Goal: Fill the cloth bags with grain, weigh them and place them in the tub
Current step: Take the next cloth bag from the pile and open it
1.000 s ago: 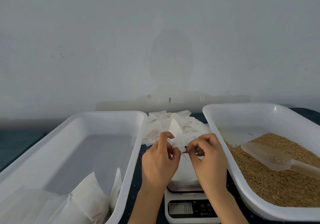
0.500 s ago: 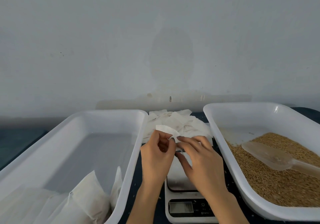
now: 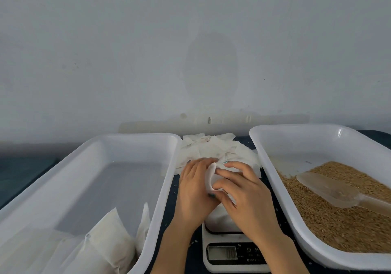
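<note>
Left hand [image 3: 195, 186] and right hand [image 3: 243, 191] pinching one white cloth bag [image 3: 210, 175] between curled fingers, just above the scale [image 3: 230, 250] at the counter's [image 3: 194, 259] near edge, filled bags [image 3: 105, 240] in left tub's [image 3: 135, 135] near corner

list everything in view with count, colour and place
left tub: 1, white, left of the scale
filled bags: several, off-white, near corner of left tub
right tub: 1, white, right of the scale
grain: heap, golden brown, in right tub
scoop: 1, translucent, on the grain
empty bags: pile, white, between tubs at back
scale: 1, white, centre front
table: 1, dark, under everything
wall: 1, grey, behind
cloth bag: 1, white, held above scale
left hand: 1, holds cloth bag
right hand: 1, pinches cloth bag
</note>
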{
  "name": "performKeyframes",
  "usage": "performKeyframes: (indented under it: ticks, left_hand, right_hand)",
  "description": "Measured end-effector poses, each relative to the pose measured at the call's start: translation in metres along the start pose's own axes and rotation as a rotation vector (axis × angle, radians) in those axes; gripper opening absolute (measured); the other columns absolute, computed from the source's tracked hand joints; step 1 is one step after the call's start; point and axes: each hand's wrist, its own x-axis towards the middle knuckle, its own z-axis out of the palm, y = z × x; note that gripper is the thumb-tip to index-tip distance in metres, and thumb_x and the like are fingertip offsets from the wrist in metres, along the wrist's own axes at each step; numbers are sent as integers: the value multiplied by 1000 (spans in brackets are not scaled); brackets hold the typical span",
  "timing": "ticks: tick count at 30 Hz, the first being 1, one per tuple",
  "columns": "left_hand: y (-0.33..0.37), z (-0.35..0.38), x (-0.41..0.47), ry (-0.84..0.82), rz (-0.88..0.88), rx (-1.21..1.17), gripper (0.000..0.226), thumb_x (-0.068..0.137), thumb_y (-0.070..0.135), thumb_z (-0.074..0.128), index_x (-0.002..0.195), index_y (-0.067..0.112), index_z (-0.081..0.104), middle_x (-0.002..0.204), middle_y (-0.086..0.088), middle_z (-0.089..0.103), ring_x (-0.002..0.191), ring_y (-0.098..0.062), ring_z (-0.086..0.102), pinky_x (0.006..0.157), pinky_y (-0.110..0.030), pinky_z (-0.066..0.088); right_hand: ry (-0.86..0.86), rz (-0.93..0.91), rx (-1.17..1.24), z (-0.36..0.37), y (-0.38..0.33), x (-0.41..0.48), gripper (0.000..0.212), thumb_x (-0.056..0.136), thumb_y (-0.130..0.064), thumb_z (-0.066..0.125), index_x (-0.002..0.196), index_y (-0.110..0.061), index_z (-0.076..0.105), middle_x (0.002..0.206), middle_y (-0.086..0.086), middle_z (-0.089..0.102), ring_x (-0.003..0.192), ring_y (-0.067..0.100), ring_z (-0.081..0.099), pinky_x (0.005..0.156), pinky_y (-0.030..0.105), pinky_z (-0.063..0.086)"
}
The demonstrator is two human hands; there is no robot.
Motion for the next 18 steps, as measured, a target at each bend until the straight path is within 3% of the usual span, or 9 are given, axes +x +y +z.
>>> performKeyframes:
  ticks: [3,7,11,13,15,18]
  left_hand:
    - [-1,-4,1,25,-132,-30,33,71,5,75,102,7,62,93,-1,66,86,-19,62,76,-31,49]
    - [-4,-5,0,-39,-251,-100,34,67,0,73,83,22,53,75,7,57,70,-15,53,60,-24,39]
    - [-5,-3,-1,-62,-307,-134,26,69,20,70,78,29,47,71,9,55,67,-16,52,58,-34,45]
    - [-6,-2,-1,-61,-322,-150,21,69,31,66,80,28,49,72,8,57,67,-15,52,59,-35,46]
    - [-8,-2,0,-68,-332,-173,26,72,22,68,77,34,45,69,8,55,64,-14,50,57,-34,44]
    - [-10,-1,-1,-97,-363,-153,41,77,11,70,76,38,39,67,8,54,60,-11,49,56,-30,43]
  right_hand:
    - [17,-31,17,0,0,0,7,86,-32,68,81,-27,68,107,-16,70,121,16,53,87,28,52]
    - [51,-11,37,1,0,-1,8,89,-33,66,84,-27,68,90,-16,68,115,16,56,85,31,50]
    - [78,-10,19,1,0,-2,2,87,-25,68,87,-27,69,84,-12,63,103,18,55,81,34,50]
    - [66,15,27,-2,-1,-1,11,83,-18,76,88,-26,71,84,-11,62,99,19,55,79,35,51]
    - [7,38,46,-7,-7,2,15,80,-18,79,91,-26,72,87,-10,63,98,19,57,79,36,52]
    - [-135,87,77,-27,-13,7,19,83,-33,71,101,-32,67,100,-17,61,105,10,55,84,29,50]
